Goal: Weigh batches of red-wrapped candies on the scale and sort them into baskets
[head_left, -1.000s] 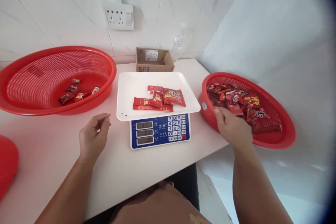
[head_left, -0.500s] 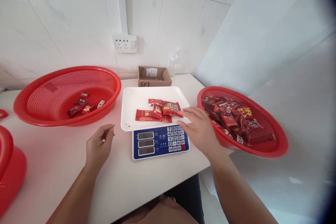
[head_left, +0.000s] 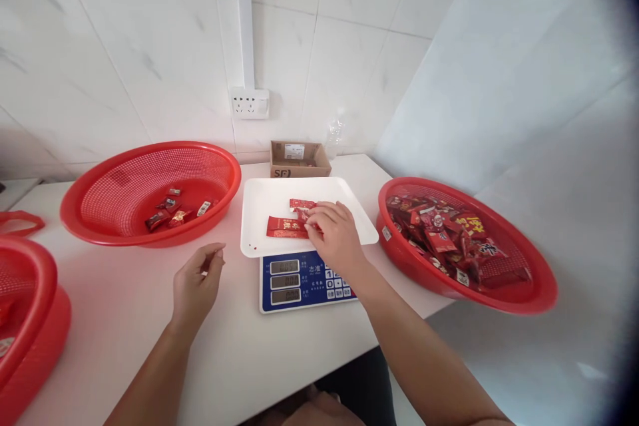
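Small red snack packets (head_left: 287,227) lie on the white tray (head_left: 257,213) of a blue-fronted digital scale (head_left: 305,299). My right hand (head_left: 333,233) reaches over the tray from the right, its fingers curled down around packets there. It hides part of them and much of the keypad. Thumb and fingertips seem closed on a red snack packet, mostly covered by the hand. To the left of the scale, my left hand (head_left: 197,285) hovers over the table with thumb and forefinger pinched together. Nothing shows in it.
A red basket (head_left: 542,293) heaped with red packets stands at the right, overhanging the table edge. Back left, another red basket (head_left: 80,229) holds several packets. A third red basket (head_left: 57,333) is cut off at left. Behind the tray are a cardboard box (head_left: 304,172) and clear plastic bottle (head_left: 335,133).
My right hand has moved left from the tray's right edge onto the packets, and its fingers have curled. My left hand keeps its pinch. The whole view has shifted slightly.
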A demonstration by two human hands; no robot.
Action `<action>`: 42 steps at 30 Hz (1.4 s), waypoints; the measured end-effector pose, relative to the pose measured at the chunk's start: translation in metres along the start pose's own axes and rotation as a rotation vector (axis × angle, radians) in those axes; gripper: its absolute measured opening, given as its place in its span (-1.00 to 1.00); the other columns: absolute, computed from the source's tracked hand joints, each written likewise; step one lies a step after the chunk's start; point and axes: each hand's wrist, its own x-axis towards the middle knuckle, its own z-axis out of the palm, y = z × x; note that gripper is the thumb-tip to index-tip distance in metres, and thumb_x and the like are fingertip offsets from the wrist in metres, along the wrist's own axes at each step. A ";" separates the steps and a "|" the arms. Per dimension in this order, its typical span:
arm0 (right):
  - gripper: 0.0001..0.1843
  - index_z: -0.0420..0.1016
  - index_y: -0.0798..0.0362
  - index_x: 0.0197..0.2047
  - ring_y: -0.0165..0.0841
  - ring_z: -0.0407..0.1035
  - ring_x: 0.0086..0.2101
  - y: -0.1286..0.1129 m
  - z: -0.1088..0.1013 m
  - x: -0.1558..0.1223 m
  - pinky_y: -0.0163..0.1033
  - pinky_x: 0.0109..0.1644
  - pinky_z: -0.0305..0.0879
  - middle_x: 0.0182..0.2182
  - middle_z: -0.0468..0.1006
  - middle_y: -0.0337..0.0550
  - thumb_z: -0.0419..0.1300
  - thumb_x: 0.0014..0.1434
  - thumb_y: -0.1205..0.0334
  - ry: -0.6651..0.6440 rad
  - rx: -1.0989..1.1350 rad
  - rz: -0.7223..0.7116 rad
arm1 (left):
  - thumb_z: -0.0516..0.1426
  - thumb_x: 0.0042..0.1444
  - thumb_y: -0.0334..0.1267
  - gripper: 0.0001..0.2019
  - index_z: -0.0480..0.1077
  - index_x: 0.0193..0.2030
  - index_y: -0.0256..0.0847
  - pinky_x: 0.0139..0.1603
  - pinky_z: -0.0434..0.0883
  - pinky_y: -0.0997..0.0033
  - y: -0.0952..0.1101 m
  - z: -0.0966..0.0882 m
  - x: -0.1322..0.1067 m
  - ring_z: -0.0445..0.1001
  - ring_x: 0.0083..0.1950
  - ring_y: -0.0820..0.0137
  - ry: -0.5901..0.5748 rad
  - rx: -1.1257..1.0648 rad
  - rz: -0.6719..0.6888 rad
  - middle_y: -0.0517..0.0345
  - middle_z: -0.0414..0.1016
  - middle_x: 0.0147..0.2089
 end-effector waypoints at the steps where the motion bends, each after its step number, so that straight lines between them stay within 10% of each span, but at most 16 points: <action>1: -0.87 0.42 0.00 -0.37 -0.25 0.38 -0.08 0.000 -0.006 0.000 0.03 0.13 0.15 -0.26 0.58 -0.17 0.07 0.17 0.32 0.048 0.034 0.019 | 0.05 0.05 -0.06 -0.73 0.44 -0.22 -0.14 -0.36 0.41 0.45 0.000 0.000 0.000 0.47 -0.42 0.43 0.000 -0.003 -0.001 0.21 0.48 -0.44; 9: -0.81 0.45 0.01 -0.29 -0.23 0.42 -0.26 0.039 -0.099 -0.022 -0.10 -0.12 0.30 -0.31 0.55 -0.11 0.11 0.13 0.10 0.437 -0.174 0.567 | 0.05 0.05 -0.08 -0.74 0.44 -0.22 -0.14 -0.41 0.39 0.47 0.003 -0.002 -0.001 0.46 -0.44 0.43 0.008 0.000 -0.030 0.22 0.47 -0.46; 13: -0.72 0.44 0.04 -0.16 -0.04 0.30 0.00 0.059 -0.127 -0.042 0.03 0.08 0.17 -0.10 0.50 0.09 0.02 0.18 0.08 0.286 -0.382 0.701 | 0.06 0.06 -0.09 -0.76 0.44 -0.21 -0.12 -0.37 0.39 0.47 0.005 -0.001 -0.003 0.44 -0.44 0.46 -0.001 0.006 -0.013 0.24 0.47 -0.45; 23: -0.46 0.35 0.01 0.13 -0.05 0.39 -0.05 0.092 -0.097 -0.077 -0.02 -0.05 0.28 0.00 0.50 0.01 -0.11 0.25 -0.09 -0.467 -0.281 0.815 | 0.07 0.07 -0.12 -0.77 0.44 -0.19 -0.11 -0.35 0.36 0.48 0.000 0.004 -0.002 0.43 -0.40 0.47 -0.003 -0.028 -0.066 0.24 0.44 -0.42; 42: -0.39 0.28 0.03 0.19 -0.04 0.48 -0.23 0.084 -0.093 -0.073 -0.06 -0.24 0.31 -0.18 0.58 0.09 -0.28 0.28 -0.09 -0.543 -0.551 0.768 | 0.06 0.06 -0.11 -0.76 0.44 -0.21 -0.14 -0.39 0.40 0.47 -0.001 0.006 -0.003 0.46 -0.43 0.45 -0.017 0.048 -0.049 0.22 0.47 -0.45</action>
